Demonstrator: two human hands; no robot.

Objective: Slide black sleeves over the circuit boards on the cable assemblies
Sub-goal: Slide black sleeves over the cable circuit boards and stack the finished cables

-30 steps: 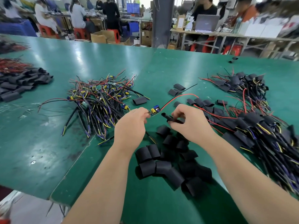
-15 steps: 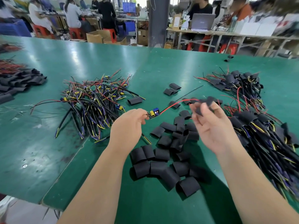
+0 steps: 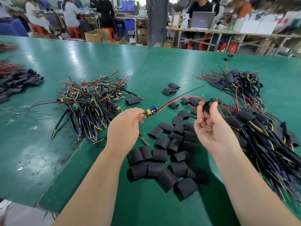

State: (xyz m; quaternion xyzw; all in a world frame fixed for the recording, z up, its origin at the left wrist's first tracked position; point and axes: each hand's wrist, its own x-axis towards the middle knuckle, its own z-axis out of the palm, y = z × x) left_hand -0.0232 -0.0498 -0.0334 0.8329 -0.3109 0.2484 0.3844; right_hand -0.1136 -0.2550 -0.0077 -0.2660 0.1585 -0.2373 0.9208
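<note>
My left hand pinches one cable assembly just behind its small circuit board, which carries a yellow and a blue part. A red wire and a black wire run from the board up and to the right. My right hand, palm up, pinches a black sleeve between thumb and fingertips, level with the board and well to its right. Loose black sleeves lie in a heap below both hands.
A tangle of bare cable assemblies lies left of my hands. Assemblies with sleeves on them pile up at the right. More sleeves sit at the far left. People work at benches beyond the green table.
My right hand rose from the sleeve heap and turned palm up, with a black sleeve now pinched at its fingertips. My left hand kept hold of the board's cable.
</note>
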